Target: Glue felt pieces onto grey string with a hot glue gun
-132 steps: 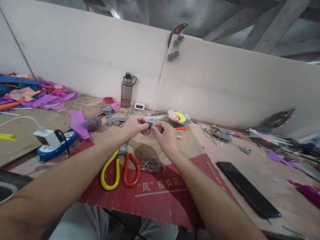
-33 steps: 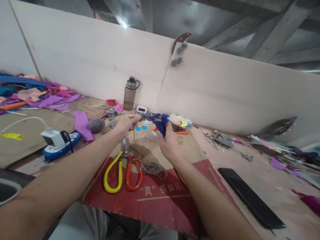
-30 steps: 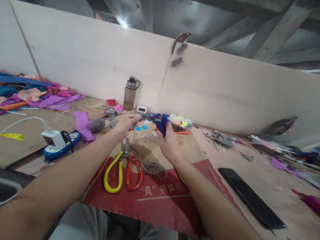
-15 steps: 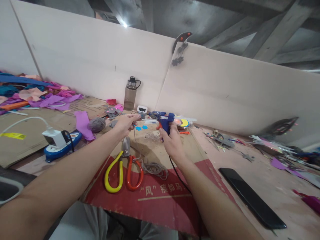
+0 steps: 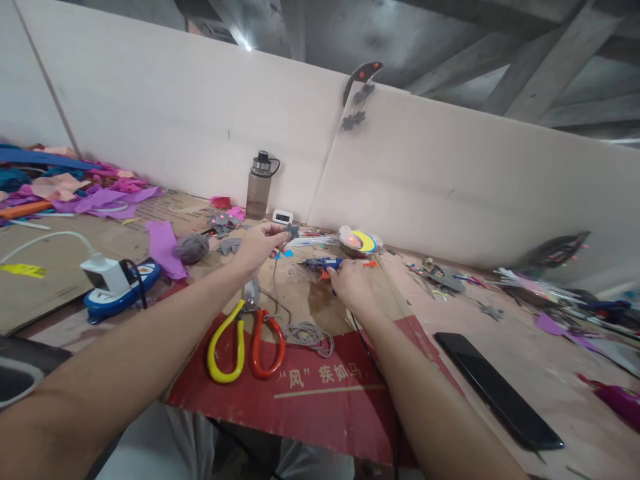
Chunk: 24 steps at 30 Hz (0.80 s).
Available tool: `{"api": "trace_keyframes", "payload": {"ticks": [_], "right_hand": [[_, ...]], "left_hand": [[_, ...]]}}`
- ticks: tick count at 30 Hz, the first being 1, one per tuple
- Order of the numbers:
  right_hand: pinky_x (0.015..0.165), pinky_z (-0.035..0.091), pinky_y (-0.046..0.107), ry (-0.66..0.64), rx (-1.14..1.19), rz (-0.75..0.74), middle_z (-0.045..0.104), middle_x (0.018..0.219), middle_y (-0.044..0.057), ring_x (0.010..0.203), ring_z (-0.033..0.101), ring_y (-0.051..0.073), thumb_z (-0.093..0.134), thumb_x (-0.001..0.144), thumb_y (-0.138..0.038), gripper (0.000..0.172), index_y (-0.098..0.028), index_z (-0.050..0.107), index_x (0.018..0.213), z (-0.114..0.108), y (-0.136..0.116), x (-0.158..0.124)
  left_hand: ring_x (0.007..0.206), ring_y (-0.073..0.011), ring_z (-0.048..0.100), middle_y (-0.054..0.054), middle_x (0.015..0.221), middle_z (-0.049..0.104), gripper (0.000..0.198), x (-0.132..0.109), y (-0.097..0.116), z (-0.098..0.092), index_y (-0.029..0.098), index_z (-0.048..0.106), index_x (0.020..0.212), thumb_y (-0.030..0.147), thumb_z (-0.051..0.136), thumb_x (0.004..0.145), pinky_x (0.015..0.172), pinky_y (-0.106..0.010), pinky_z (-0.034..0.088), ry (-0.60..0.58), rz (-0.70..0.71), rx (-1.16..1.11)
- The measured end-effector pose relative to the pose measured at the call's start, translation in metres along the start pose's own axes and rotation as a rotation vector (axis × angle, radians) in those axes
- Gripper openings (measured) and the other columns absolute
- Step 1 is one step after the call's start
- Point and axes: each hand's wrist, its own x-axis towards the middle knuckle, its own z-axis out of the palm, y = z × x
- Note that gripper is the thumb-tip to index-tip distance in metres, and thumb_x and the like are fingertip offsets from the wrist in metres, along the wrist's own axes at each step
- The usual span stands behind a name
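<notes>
Between the fingertips of my left hand is a small grey felt star, with a grey cord hanging below it. The cord runs down to a loose coil on the cardboard. My right hand is closed on a blue glue gun, which is low over the cardboard with its nozzle to the left. Blue felt stars lie just beyond my left fingers. Scissors with one yellow and one red handle rest on the cardboard between my forearms.
A water bottle and a small white digital display stand by the white partition. A grey yarn ball and power strip are left. Right lies a black phone. Felt scraps pile at far left.
My right hand has lowered the glue gun from beside the star toward the cardboard and turned it flatter. My left hand has moved slightly right, and the star shows more clearly.
</notes>
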Motion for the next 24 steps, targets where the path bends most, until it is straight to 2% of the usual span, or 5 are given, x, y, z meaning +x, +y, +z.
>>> {"api": "trace_keyframes", "payload": {"ticks": [4,8,11,18,24], "right_hand": [[0.082,0.041,0.039,0.053,0.349,-0.058,0.056,0.093,0.011,0.091,0.053,0.023,0.052,0.076,-0.033,0.017,-0.019,0.047,0.085,-0.012,-0.035,-0.011],[0.083,0.045,0.035,-0.137,1.086,0.029,0.059,0.095,0.004,0.088,0.058,0.016,0.060,0.071,-0.034,0.032,-0.023,0.037,0.091,-0.008,-0.064,-0.023],[0.077,0.048,0.035,-0.252,1.370,0.166,0.061,0.086,0.000,0.076,0.062,0.015,0.064,0.066,-0.028,0.042,-0.025,0.031,0.093,-0.003,-0.071,-0.027],[0.045,0.041,0.021,-0.127,1.159,0.091,0.046,0.066,-0.008,0.048,0.044,0.007,0.058,0.071,-0.028,0.025,-0.023,0.042,0.090,-0.010,-0.064,-0.023],[0.055,0.041,0.024,-0.044,0.766,-0.048,0.055,0.075,0.000,0.062,0.049,0.012,0.050,0.077,-0.027,0.012,-0.020,0.055,0.085,-0.013,-0.057,-0.021]], "left_hand": [[0.053,-0.0080,0.049,0.000,0.064,0.058,0.014,-0.006,0.002,0.007,0.015,0.060,0.072,0.029,0.063,0.069,0.048,-0.021,0.035,0.006,0.131,0.131],[0.063,-0.0108,0.052,0.000,0.069,0.061,0.012,-0.017,0.006,0.016,0.015,0.062,0.076,0.025,0.061,0.068,0.060,-0.024,0.040,0.032,0.248,0.299],[0.063,-0.0110,0.052,0.000,0.068,0.060,0.009,-0.024,0.008,0.022,0.016,0.062,0.075,0.023,0.059,0.069,0.060,-0.024,0.041,0.005,0.274,0.350],[0.067,-0.0110,0.052,0.000,0.071,0.059,0.009,-0.024,0.005,0.026,0.016,0.060,0.075,0.023,0.060,0.069,0.066,-0.024,0.041,-0.034,0.231,0.203],[0.064,-0.0099,0.049,0.001,0.069,0.057,0.013,-0.024,0.006,0.028,0.016,0.060,0.072,0.026,0.064,0.065,0.063,-0.022,0.039,-0.040,0.135,0.096]]}}
